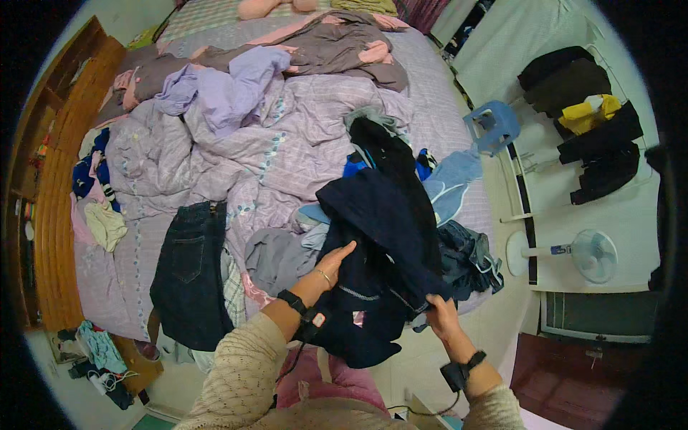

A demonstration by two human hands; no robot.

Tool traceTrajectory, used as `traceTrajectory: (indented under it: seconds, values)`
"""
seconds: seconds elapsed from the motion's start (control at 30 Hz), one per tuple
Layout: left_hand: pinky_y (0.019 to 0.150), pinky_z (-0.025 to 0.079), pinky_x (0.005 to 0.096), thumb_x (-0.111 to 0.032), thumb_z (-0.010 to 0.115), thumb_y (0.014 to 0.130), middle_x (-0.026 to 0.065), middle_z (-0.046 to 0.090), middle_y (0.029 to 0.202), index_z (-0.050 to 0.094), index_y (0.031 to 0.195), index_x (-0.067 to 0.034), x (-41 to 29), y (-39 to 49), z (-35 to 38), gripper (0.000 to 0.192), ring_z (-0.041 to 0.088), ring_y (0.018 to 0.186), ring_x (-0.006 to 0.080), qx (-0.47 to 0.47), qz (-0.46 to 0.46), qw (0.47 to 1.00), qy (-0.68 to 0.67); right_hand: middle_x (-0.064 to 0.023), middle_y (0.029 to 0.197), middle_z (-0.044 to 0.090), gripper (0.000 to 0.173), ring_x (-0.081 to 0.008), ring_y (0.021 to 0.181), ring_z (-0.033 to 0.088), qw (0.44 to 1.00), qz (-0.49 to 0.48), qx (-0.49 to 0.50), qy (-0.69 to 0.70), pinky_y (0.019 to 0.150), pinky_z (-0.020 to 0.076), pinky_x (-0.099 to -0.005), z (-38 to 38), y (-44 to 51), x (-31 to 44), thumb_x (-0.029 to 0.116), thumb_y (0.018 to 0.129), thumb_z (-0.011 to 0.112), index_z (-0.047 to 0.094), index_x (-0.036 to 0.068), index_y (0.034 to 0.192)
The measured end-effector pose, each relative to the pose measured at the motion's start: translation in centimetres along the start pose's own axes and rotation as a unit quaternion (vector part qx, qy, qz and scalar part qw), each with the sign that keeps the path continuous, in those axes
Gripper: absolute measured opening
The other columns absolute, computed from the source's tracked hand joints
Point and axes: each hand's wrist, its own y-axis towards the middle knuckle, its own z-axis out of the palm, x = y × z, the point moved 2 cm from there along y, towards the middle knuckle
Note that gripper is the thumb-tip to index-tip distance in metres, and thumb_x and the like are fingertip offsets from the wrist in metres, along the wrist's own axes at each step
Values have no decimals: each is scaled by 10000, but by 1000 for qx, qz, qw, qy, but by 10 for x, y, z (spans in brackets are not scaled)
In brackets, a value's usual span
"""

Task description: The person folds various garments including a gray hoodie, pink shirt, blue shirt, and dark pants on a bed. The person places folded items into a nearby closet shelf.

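Note:
A dark navy garment (371, 215) with light drawstring cords hangs over the near edge of the bed, in front of my body. My right hand (444, 318) pinches its right edge near a cord. At the left edge of the garment is my left hand (334, 264), thumb on top and the other fingers partly hidden by the cloth. Beneath and beyond it lies a black garment (384, 140). Left of my hands, a pair of dark jeans (188, 269) drapes over the bed's edge, and a grey garment (279, 258) lies crumpled.
Light-blue clothing (454, 180) and dark crumpled clothing (467, 258) lie on the bed's right side. A lilac quilt (317, 113) covers the middle. A wooden headboard (64, 215) borders the left. On the right stand a blue stool (492, 128) and a white fan (594, 255).

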Motion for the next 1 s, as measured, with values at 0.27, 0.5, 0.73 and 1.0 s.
traceTrajectory:
  seconds: [0.27,0.5,0.73,1.0]
  values:
    - [714,475,269,-242,680,839,-4,584,870,555,1091,-99,-19,-16,6,315,562,791,107,-24,77,982,173,-245,1280,474,830,-352,1193,474,839,-55,-126,-526,1003,381,-402,-105,-21,-66,235,687,789,347,-27,1339]
    - [968,411,363,-326,721,792,109,471,1321,336,1395,-45,4,-6,22,769,484,1189,241,0,26,966,258,-246,1046,495,699,-427,991,478,685,-292,-209,-634,869,410,-478,-40,105,-32,238,607,822,455,-64,1120]
    - [1011,384,404,-435,808,640,241,388,1357,385,1335,6,27,31,46,926,448,1223,365,-183,234,849,438,-202,1125,482,691,-388,1080,455,615,-272,-528,-518,906,403,-464,-84,133,5,141,582,823,465,13,1160]
    - [941,443,375,-453,730,725,276,515,1244,457,1283,48,42,49,46,799,533,1124,349,-153,140,800,563,-244,916,651,399,-367,888,632,807,-167,-261,-502,797,471,-393,-107,116,3,302,790,675,608,-6,1035]
